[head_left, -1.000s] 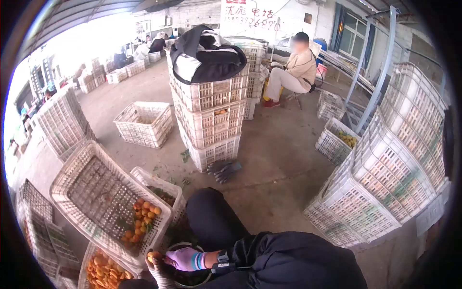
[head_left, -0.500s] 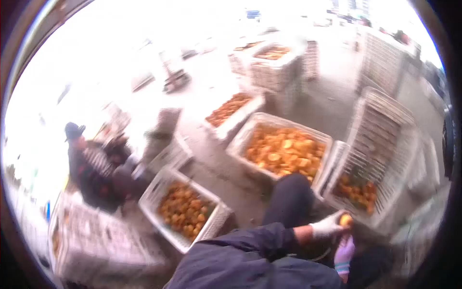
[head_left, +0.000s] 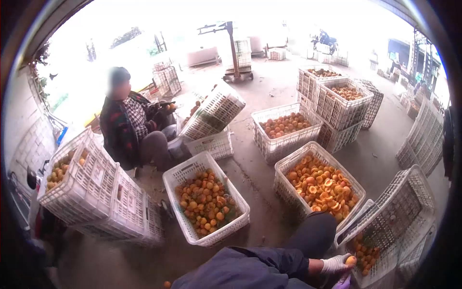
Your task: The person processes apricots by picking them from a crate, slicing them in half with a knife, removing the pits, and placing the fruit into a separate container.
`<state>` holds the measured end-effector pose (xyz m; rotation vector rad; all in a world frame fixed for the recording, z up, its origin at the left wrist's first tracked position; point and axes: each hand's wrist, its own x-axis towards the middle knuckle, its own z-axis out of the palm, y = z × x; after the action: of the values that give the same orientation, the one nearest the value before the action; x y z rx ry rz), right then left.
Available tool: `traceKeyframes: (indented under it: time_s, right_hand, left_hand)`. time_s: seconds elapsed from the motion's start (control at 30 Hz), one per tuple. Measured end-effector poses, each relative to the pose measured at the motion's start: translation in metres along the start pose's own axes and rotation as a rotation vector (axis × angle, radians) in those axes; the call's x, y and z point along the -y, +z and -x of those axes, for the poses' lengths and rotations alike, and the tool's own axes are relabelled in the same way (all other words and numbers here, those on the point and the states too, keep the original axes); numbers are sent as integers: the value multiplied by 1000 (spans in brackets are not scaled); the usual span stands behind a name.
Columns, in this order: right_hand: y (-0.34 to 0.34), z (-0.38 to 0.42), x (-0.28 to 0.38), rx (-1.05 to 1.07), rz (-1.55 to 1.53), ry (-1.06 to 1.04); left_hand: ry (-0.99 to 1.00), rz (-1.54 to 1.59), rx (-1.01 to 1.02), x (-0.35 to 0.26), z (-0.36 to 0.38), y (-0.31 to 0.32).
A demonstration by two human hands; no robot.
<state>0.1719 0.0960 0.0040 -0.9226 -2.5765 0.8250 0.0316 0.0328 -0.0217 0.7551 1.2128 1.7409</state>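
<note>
In a white glove, my left hand (head_left: pixel 335 264) is closed around a small orange apricot (head_left: pixel 351 260) at the lower right. Just below it is my right hand (head_left: pixel 342 281), in a purple glove and partly cut off by the bottom edge; its fingers look pressed together, and what they hold is hidden. Beside both hands a tilted white crate (head_left: pixel 392 219) has whole apricots (head_left: pixel 365 255) in its lower end. Beyond my knee, a white crate (head_left: pixel 284 190) holds halved apricots (head_left: pixel 323 185).
A crate of whole apricots (head_left: pixel 202 202) stands left of my legs. A seated person (head_left: pixel 132 123) works beside a tipped crate (head_left: pixel 214 111) on the left. Stacked crates (head_left: pixel 103 188) rise at the near left, more filled crates (head_left: pixel 337 113) behind. A platform scale (head_left: pixel 236 53) stands farther back.
The view has swung and steadied, so the hands now sit lower in the frame. My left hand still holds an apricot, and the right stays close beneath it.
</note>
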Motion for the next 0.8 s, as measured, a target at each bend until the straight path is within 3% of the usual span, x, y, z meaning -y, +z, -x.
traceKeyframes:
  time_s: [0.13,0.17,0.2,0.23,0.27,0.3,0.33,0.4,0.47,0.57,0.63,0.73,0.8]
  right_hand:
    - [3,1,-17,-35,0,-4]
    - [14,-10,-40,-282,46,-485]
    - [17,-14,-40,-528,87,-969]
    - [17,-8,-42,-527,89,-966]
    - [5,6,-8,-325,29,-499]
    - [-1,15,12,-122,-32,-32]
    - [-1,18,14,-124,-32,-27]
    - [-3,22,15,-58,42,52]
    - [-1,23,14,-67,56,31]
    - [2,26,10,-85,63,5]
    - [4,28,8,-100,64,-16]
    - [6,31,2,-119,67,-49]
    - [7,34,-4,-137,77,-76]
  left_hand:
    - [61,-14,-74,15,-3,8]
    - [67,229,-31,9,3,15]
    - [65,231,-31,14,2,14]
    - [12,283,-10,19,-1,13]
    - [-42,334,14,29,-8,14]
    - [143,423,-39,50,-21,25]
    - [139,422,-36,51,-20,23]
    - [-193,741,119,41,-14,18]
    - [-218,788,42,34,-10,27]
    - [-288,752,138,36,-11,26]
    - [-405,959,112,18,-8,25]
    - [-373,1008,113,-3,-1,22]
    - [-356,997,169,34,-22,15]
